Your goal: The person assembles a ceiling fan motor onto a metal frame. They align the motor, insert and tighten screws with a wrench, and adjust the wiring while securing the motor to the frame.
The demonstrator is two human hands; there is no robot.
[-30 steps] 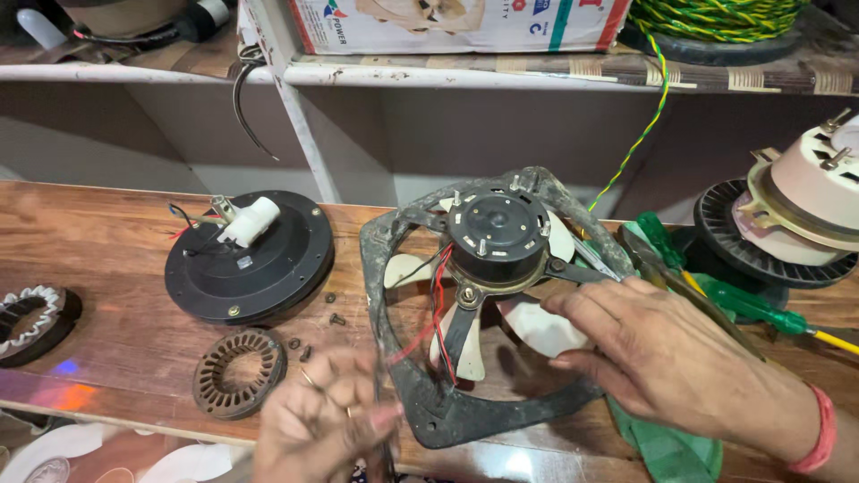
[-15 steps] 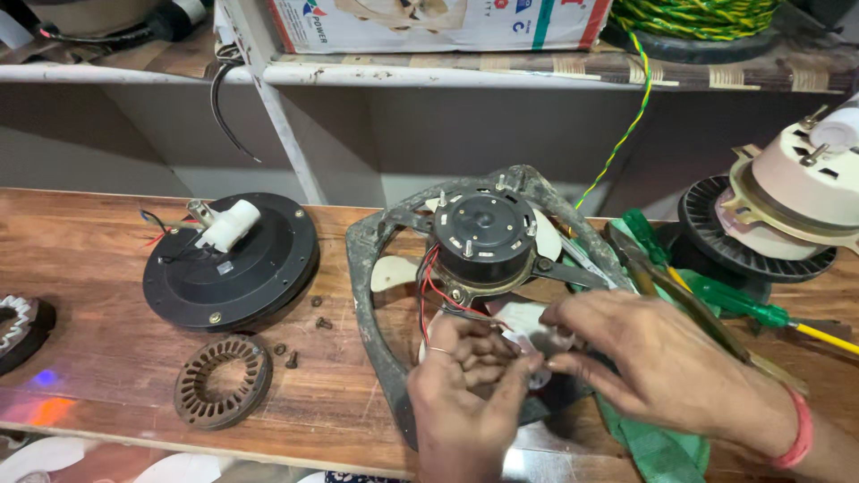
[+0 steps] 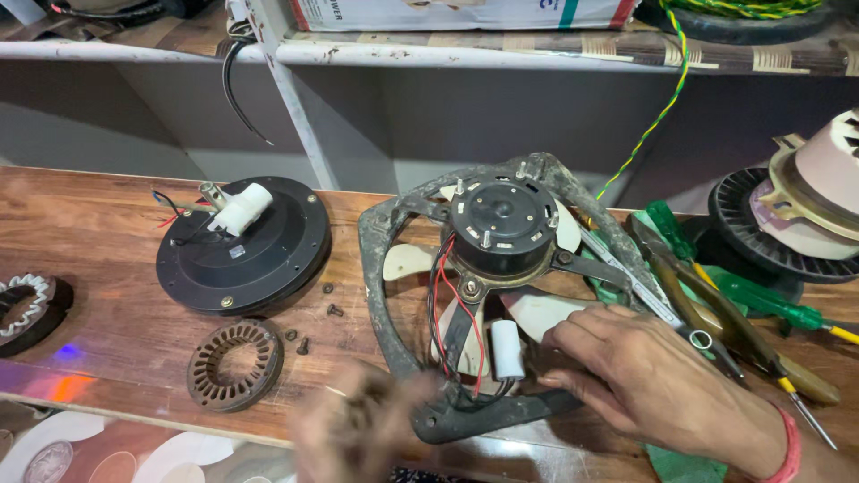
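A: What was hard to read?

B: The left hand (image 3: 358, 429), low at the frame's edge, smeared by motion. Could not tell whether its fingers were apart or together, nor whether they held anything. The cardboard box (image 3: 465, 12) on the shelf (image 3: 555, 49) was cut off at the top, and the cream-and-black motor (image 3: 805, 215) ran off the right edge.

A: Surface and room?

B: A worn wooden bench (image 3: 98, 241) under a white shelf, with a green-yellow twisted wire (image 3: 662, 98) hanging down from it. On the bench: a black round motor housing (image 3: 246, 250) with a white plug on top, a ringed stator core (image 3: 235, 364) in front of it, small dark screws (image 3: 333, 310) between them. Green-handled screwdrivers (image 3: 761, 304) lay at the right.

A: The fan?

B: The exhaust fan frame (image 3: 385, 268), grimy, lay flat mid-bench, its black motor (image 3: 501, 224) facing up, red and black wires running down to a white capacitor (image 3: 508, 349).

A: Right hand?

B: The right hand (image 3: 644, 376) came in from the lower right, palm down, resting on the frame's lower right part, fingers loosely curled and close together, tips just beside the capacitor; no clear grip on it
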